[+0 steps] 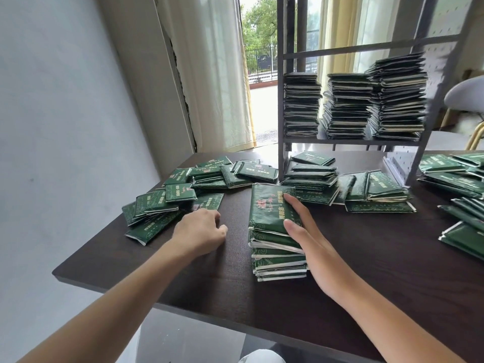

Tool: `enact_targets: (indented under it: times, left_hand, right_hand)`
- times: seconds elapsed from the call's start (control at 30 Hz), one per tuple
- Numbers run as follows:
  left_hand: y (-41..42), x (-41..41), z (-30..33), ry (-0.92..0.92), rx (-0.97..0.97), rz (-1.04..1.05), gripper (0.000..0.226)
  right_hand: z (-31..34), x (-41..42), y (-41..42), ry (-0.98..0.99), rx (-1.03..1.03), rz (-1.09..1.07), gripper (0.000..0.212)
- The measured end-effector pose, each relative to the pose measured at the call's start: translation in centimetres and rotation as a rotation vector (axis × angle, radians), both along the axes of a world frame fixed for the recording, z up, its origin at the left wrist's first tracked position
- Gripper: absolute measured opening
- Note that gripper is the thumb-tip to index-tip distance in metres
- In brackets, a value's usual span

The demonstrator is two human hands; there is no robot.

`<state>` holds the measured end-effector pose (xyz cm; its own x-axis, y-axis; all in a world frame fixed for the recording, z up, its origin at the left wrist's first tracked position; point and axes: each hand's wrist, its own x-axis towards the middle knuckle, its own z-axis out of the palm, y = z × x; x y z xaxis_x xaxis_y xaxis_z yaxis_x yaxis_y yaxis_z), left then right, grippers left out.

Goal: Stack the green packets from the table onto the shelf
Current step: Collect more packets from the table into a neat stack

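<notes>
Two bare forearms reached in from the bottom edge over a dark table. At the middle of that table stood a short stack of green packets, and the right hand lay against its right side: the thumb curled onto the top packet near the front edge, a finger hooked over the top farther back, the palm pressed to the packets' side edges. So the stack sat to the left of that palm, gripped between thumb, fingers and palm.

The left hand rested on the bare tabletop left of the stack, well apart from it, fingers loosely curled with nothing in them. Its fingertips were just short of a scattered heap of loose packets spreading toward the table's far left corner.

More packets lay piled behind the stack under a grey metal shelf, and another spread covered the table's right end. On the shelf's lower board stood three tall piles side by side. Behind were pale curtains and an open doorway.
</notes>
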<state>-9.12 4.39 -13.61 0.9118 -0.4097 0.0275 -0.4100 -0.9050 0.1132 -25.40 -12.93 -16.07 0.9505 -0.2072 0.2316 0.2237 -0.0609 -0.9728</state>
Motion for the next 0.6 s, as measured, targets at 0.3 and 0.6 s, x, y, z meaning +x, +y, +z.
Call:
enact_targets:
  times: [0.3,0.6]
  left_hand:
    - [-0.6,-2.2,0.6,-0.094,-0.097,-0.143,0.042]
    - [-1.2,0.6,-0.4,-0.078,0.062,-0.105,0.047]
  right_hand:
    - [0.0,0.0,0.0,-0.007,0.002,0.003,0.069]
    - [0.2,-0.1,0.2,-0.015,0.032,0.003,0.066]
